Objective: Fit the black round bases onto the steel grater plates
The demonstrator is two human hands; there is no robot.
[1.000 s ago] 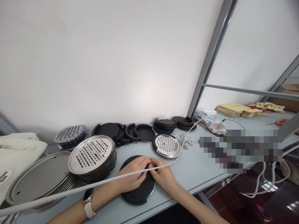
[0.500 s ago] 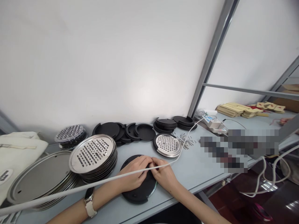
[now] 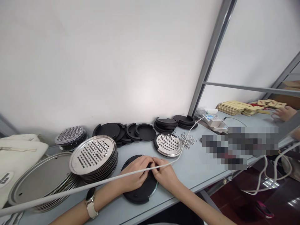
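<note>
Under 2 hands (image 3: 137, 175) (image 3: 166, 176), matte disc (image 3: 137, 195)

One hand-covered black disc (image 3: 138, 194), one slotted-plate stack (image 3: 94, 156) (plus one watch (image 3: 90, 195))

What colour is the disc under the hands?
Black; the disc shows best in the head view.

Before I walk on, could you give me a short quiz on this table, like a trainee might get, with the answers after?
1. Multiple choice: over what do the left hand and right hand meet?
A a white bag
B a black disc
C a stack of yellow boards
2. True or false: a white cable passes in front of both hands.
3. Fill in: the watch is on the ___ wrist.

Key: 1 B; 2 true; 3 left.
</note>
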